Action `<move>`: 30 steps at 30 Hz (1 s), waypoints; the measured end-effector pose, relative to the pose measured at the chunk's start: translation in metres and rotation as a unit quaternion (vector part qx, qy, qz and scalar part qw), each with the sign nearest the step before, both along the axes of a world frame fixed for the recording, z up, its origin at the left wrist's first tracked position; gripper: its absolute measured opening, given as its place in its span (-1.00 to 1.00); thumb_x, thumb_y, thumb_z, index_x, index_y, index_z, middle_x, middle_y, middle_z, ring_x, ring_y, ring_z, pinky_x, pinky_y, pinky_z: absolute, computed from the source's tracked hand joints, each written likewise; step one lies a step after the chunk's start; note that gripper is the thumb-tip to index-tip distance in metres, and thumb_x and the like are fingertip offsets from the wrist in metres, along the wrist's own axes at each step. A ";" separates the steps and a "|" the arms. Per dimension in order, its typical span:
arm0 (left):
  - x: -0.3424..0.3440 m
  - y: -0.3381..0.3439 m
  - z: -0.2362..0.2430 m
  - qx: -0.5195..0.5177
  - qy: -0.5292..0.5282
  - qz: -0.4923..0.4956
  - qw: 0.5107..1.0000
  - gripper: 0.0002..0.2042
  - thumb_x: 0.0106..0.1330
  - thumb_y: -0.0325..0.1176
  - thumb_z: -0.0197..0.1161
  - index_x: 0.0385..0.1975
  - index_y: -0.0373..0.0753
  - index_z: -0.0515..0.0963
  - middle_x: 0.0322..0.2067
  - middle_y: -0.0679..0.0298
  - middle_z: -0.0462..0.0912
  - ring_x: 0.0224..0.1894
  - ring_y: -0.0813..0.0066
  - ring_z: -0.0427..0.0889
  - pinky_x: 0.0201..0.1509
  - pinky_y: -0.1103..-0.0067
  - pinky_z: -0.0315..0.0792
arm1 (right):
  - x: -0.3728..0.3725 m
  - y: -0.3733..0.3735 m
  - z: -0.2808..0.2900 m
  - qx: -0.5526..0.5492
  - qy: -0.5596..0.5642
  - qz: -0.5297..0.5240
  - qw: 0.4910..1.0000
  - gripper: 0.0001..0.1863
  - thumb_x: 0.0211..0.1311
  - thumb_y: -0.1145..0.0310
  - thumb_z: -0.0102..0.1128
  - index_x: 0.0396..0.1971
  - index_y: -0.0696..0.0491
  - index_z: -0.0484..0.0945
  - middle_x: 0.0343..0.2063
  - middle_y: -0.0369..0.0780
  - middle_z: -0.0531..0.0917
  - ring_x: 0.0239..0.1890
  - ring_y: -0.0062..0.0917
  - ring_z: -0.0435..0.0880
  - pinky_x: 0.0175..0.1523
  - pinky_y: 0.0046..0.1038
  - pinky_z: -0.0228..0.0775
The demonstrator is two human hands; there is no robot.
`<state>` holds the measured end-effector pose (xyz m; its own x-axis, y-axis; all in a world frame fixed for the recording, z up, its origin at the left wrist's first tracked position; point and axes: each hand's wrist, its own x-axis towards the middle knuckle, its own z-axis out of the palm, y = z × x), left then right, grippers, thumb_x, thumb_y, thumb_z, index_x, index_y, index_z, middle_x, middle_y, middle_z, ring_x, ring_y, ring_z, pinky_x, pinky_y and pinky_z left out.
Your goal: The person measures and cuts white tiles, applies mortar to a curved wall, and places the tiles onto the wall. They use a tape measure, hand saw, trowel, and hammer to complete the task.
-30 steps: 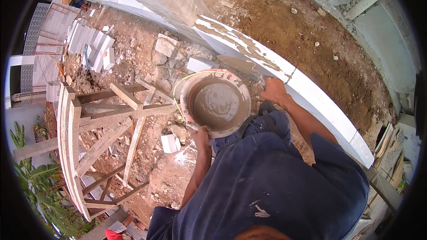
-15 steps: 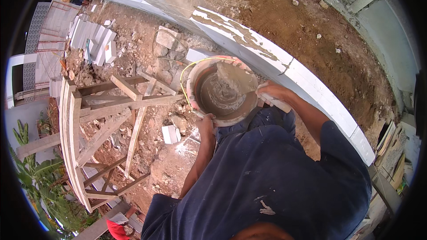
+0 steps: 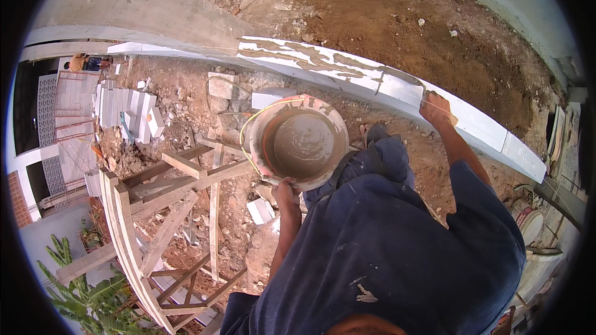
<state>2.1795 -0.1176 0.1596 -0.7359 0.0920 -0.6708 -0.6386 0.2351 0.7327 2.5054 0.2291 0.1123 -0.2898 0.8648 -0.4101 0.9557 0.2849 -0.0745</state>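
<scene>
My left hand (image 3: 287, 193) is closed on the near rim of a round bucket (image 3: 341, 129). Grey wet mortar (image 3: 303, 144) sits inside it, and a yellow-green handle (image 3: 243, 138) hangs over its left side. Off to the right, my right hand (image 3: 436, 109) grips a trowel (image 3: 406, 79) at the top of a low wall of white blocks (image 3: 475, 125). The trowel blade lies low over the block top, seen at a slant. Left of it, uneven streaks of mortar (image 3: 316, 59) cover the wall top.
A wooden trestle frame (image 3: 180, 192) stands on the left over rubble-strewn ground. Stacked white blocks (image 3: 127, 108) lie farther off, near another person (image 3: 87, 62). A loose white block (image 3: 261, 211) rests beside the bucket. Brown soil (image 3: 397, 25) lies beyond the wall.
My right hand has carried the trowel out of the bucket, up and right onto the wall top. The left hand stays at the bucket rim. The whole view has turned slightly.
</scene>
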 end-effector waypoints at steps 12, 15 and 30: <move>0.029 0.013 0.020 -0.042 -0.009 0.002 0.999 -0.84 0.01 -0.64 0.08 -0.39 -0.30 0.43 -0.59 0.28 0.48 -0.71 0.52 0.43 -0.67 0.57 0.42 | -0.036 -0.024 -0.030 -0.010 0.092 0.054 0.994 -0.65 0.11 0.13 0.14 -0.25 0.10 0.57 -0.35 -0.03 0.66 -0.22 -0.19 0.67 -0.12 -0.22 0.51; 0.032 0.002 0.016 -0.035 0.019 0.005 0.999 -0.83 -0.01 -0.63 0.09 -0.38 -0.32 0.42 -0.60 0.30 0.47 -0.72 0.52 0.43 -0.70 0.57 0.41 | -0.065 -0.051 0.030 -0.032 0.189 0.039 0.981 -0.69 0.06 0.19 0.15 -0.30 0.11 0.60 -0.42 0.00 0.67 -0.31 -0.15 0.68 -0.15 -0.19 0.51; 0.061 0.034 0.020 -0.016 0.058 -0.079 0.995 -0.82 -0.02 -0.58 0.13 -0.37 -0.26 0.45 -0.60 0.32 0.49 -0.71 0.55 0.41 -0.68 0.59 0.31 | -0.123 -0.090 0.040 -0.575 0.289 0.017 0.765 -0.68 0.09 0.18 0.13 -0.47 0.18 0.57 -0.62 -0.20 0.58 -0.63 -0.50 0.59 -0.53 -0.41 0.46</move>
